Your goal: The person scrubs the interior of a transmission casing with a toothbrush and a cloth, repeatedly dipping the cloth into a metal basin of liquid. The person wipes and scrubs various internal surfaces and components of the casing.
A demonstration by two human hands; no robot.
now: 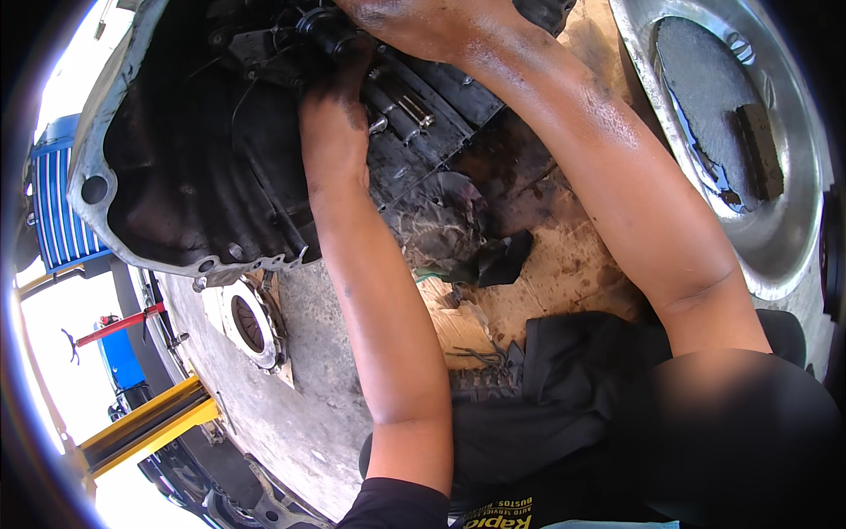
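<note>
A large gearbox housing [185, 167], dark and greasy inside with a pale metal rim, fills the upper left. My left hand [335, 132] reaches into it beside a dark cylindrical part [328, 31]. Its fingers are blackened and lost in shadow, so their grip does not show. Close to that hand lie shiny metal rods [405, 106] on the dark casing. My right hand [414, 22] is at the top edge, bent over the mechanism from the right. The frame cuts off its fingers, and whatever they touch is hidden.
Oil-stained cardboard [564, 273] and a crumpled plastic bag [441, 220] lie below the housing. A metal basin [780, 264] at right holds dark liquid and a dark block [760, 152]. A ring-shaped clutch part [249, 324] rests on the floor. A yellow beam [150, 428] stands lower left.
</note>
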